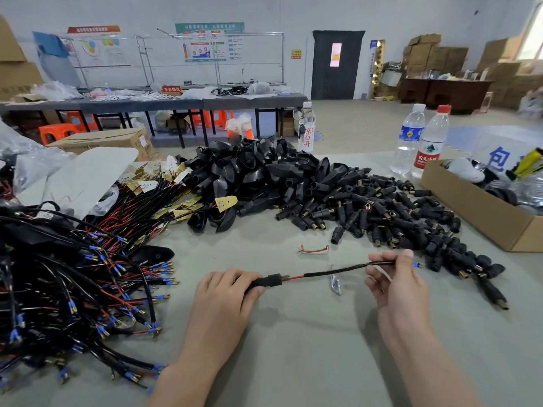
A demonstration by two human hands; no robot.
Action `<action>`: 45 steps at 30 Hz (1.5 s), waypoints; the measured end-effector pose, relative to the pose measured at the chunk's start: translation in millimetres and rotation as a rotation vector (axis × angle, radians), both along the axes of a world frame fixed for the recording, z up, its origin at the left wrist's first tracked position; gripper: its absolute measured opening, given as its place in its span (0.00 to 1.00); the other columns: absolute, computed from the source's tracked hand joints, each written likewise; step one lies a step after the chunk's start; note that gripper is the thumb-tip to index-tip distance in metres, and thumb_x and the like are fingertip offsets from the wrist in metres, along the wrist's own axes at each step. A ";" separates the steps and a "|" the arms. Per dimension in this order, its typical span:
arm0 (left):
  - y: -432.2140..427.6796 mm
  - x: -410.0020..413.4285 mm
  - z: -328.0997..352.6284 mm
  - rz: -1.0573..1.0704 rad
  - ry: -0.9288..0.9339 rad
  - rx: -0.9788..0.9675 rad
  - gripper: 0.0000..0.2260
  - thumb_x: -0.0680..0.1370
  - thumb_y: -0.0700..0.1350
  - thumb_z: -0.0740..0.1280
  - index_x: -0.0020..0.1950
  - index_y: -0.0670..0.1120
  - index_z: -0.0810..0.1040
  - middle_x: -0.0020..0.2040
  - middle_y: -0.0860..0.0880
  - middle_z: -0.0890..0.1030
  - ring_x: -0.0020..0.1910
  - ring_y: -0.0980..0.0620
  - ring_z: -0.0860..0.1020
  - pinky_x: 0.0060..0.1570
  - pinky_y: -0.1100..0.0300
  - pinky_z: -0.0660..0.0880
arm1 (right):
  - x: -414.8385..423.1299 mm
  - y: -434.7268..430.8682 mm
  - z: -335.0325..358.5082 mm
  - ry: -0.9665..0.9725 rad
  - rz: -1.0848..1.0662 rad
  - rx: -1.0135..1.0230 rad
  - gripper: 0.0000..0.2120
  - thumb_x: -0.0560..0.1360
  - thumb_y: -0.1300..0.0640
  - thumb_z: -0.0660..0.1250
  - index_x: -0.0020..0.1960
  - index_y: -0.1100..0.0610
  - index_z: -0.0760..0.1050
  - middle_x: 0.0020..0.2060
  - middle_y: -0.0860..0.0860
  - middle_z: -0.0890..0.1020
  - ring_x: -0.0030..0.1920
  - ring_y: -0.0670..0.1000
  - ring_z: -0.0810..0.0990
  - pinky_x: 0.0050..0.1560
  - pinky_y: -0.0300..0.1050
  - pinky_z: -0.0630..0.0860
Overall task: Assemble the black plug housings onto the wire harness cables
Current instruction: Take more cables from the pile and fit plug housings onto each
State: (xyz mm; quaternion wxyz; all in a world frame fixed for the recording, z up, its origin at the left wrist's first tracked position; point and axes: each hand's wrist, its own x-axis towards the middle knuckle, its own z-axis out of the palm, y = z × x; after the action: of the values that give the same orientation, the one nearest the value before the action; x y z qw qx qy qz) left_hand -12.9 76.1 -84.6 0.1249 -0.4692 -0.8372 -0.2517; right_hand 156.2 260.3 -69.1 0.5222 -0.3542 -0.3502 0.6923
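Note:
My left hand (226, 292) grips a black plug housing (269, 281) with a brass tip, and a red and black wire runs out of it. My right hand (393, 277) pinches the far part of that black cable (346, 270) near its blue terminal (415, 264). The cable hangs stretched between both hands just above the grey table (293, 348). A heap of small black plug housings (382, 212) lies ahead on the right. Larger black shells (258, 171) are piled in the middle. A tangle of wire harness cables (73, 283) with blue terminals fills the left.
A cardboard box (482, 210) with mixed parts stands at the right edge. Three water bottles (411, 139) stand behind the piles. A small copper clip (313, 249) and a metal piece (335, 282) lie near the hands. Plastic bags and a carton are at the back left.

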 end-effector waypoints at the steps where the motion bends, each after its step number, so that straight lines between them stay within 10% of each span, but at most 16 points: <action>1: 0.2 0.6 -0.2 -0.006 0.001 0.001 0.14 0.80 0.57 0.57 0.55 0.55 0.80 0.48 0.58 0.78 0.48 0.52 0.76 0.55 0.56 0.69 | 1.4 1.0 0.5 0.035 0.013 -0.032 0.16 0.84 0.46 0.56 0.46 0.54 0.76 0.39 0.50 0.83 0.30 0.44 0.80 0.29 0.36 0.78; 10: 2.5 5.0 -1.7 -0.043 -0.007 0.028 0.18 0.79 0.57 0.55 0.55 0.54 0.81 0.46 0.57 0.79 0.47 0.51 0.77 0.52 0.54 0.72 | -35.6 -52.6 -11.1 -0.232 0.596 0.221 0.04 0.77 0.62 0.70 0.52 0.59 0.80 0.38 0.51 0.84 0.37 0.50 0.83 0.36 0.43 0.81; 29: 1.0 1.4 -2.9 -0.087 -0.239 0.029 0.06 0.78 0.55 0.67 0.54 0.59 0.73 0.49 0.63 0.75 0.51 0.61 0.72 0.51 0.65 0.69 | -32.9 -39.0 -12.0 -0.263 0.338 0.215 0.04 0.81 0.60 0.64 0.51 0.59 0.77 0.46 0.59 0.84 0.38 0.50 0.86 0.33 0.40 0.80; 45: 3.0 6.2 1.6 -0.144 -0.087 0.207 0.09 0.75 0.48 0.73 0.53 0.53 0.78 0.47 0.60 0.77 0.47 0.57 0.74 0.49 0.59 0.71 | -30.9 -35.6 -13.3 -0.078 0.446 0.145 0.05 0.79 0.63 0.66 0.52 0.61 0.80 0.43 0.53 0.84 0.43 0.50 0.84 0.42 0.39 0.81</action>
State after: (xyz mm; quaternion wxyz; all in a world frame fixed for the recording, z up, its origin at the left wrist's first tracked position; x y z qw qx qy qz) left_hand -6.7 79.1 -83.0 0.1176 -0.5015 -0.7754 -0.3653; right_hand 125.3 224.8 -82.4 0.3666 -0.2561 -0.4885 0.7492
